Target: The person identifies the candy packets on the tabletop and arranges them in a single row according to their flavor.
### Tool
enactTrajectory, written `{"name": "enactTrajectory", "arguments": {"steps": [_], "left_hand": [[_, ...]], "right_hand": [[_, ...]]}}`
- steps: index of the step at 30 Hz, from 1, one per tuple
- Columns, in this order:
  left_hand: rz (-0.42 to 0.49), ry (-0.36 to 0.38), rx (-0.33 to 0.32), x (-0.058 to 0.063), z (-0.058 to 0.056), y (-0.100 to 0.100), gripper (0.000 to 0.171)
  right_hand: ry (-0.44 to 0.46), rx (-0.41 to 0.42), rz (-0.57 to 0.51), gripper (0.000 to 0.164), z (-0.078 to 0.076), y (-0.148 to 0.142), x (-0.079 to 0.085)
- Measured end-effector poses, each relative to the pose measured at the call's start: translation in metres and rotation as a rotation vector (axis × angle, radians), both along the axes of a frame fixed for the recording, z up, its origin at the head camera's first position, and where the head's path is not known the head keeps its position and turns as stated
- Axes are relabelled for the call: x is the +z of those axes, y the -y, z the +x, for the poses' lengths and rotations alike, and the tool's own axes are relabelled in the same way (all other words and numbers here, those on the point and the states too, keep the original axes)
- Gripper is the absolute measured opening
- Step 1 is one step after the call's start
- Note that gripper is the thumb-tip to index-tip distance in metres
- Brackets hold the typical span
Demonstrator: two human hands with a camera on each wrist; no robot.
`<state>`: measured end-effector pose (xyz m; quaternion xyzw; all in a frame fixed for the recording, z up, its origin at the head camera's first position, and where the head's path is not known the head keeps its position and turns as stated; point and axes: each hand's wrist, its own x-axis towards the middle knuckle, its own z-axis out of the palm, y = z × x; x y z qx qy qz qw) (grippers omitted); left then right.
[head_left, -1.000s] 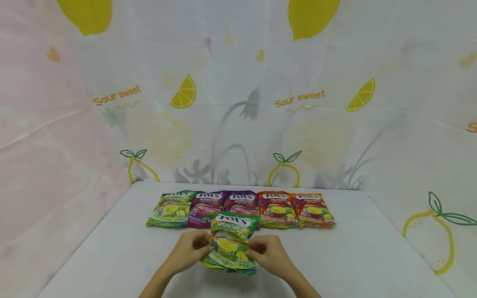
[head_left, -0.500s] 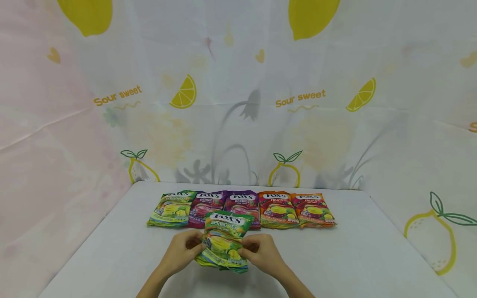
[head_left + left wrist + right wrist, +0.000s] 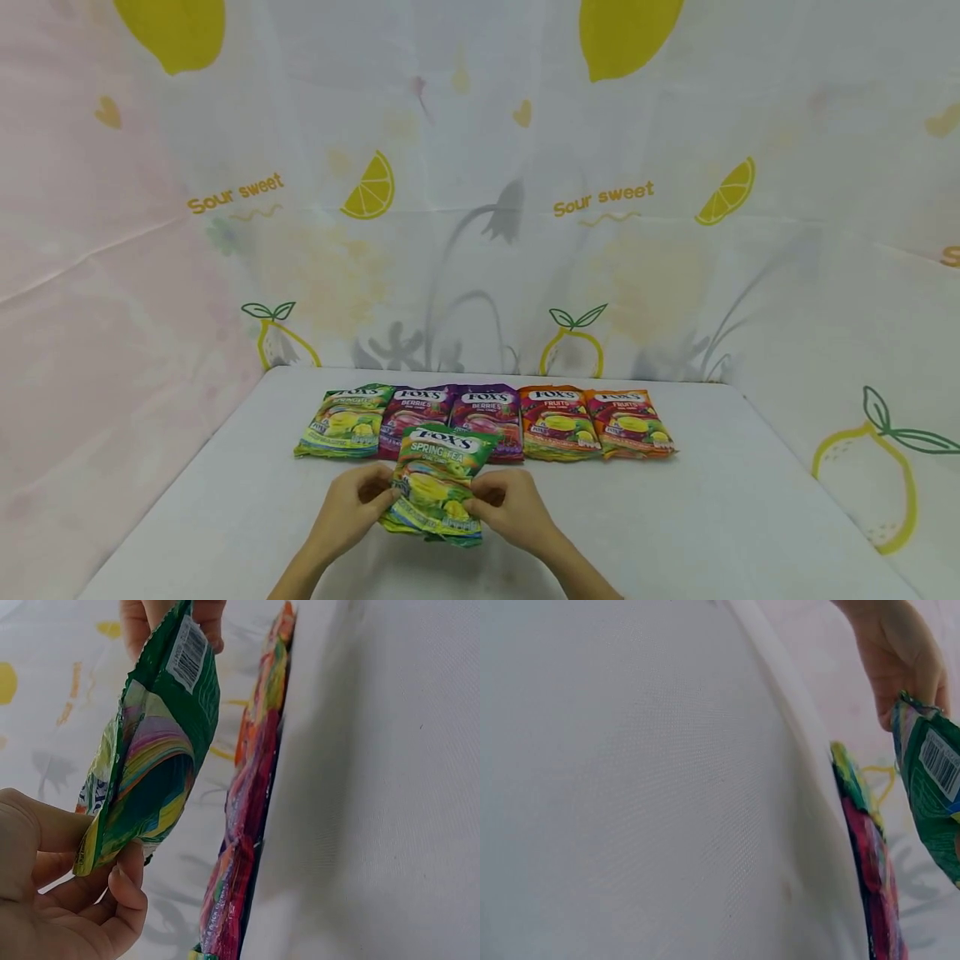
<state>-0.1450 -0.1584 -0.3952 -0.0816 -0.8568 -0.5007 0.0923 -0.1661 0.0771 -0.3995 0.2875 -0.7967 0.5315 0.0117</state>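
Observation:
Both hands hold up a green candy bag (image 3: 437, 487) labelled Fox's Spring Tea, its printed front toward the head camera. My left hand (image 3: 351, 510) pinches the bag's left edge between thumb and fingers, and my right hand (image 3: 513, 507) pinches the right edge. In the left wrist view the left hand (image 3: 71, 889) grips one end of the bag (image 3: 161, 757), whose back with a barcode shows. The right wrist view catches the bag (image 3: 934, 780) at its right border, with the left hand (image 3: 907, 656) beyond it. A shadow falls on the table under the bag.
A row of candy bags lies at the table's back: a green Spring Tea bag (image 3: 347, 422), two purple Berries bags (image 3: 412, 417) and two orange-red Fruits bags (image 3: 561, 423). The white table (image 3: 675, 517) meets a lemon-print cloth backdrop (image 3: 465, 275).
Both hands have moved the held green candy bag to the left and slightly upward, keeping their grip on its edges. The row of bags behind stays in place.

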Motion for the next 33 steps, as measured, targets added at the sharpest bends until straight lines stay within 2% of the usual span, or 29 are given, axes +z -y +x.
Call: {"name": "enactTrajectory", "arguments": {"steps": [8,16,25,33], "left_hand": [[0.022,0.013,0.104,0.000,0.003,0.005,0.009],[0.002,0.020,0.143,0.002,0.008,0.012,0.008],[-0.026,0.005,0.217,-0.003,0.012,0.027,0.009],[-0.066,-0.041,0.252,-0.003,0.012,0.041,0.011]], "right_hand": [[-0.037,0.020,-0.024,0.010,-0.002,0.012,-0.001],[-0.026,0.028,-0.036,0.010,-0.003,0.023,-0.002],[-0.050,0.037,-0.048,0.009,-0.005,0.042,-0.007],[-0.049,0.043,-0.062,0.011,-0.007,0.056,-0.005]]}}
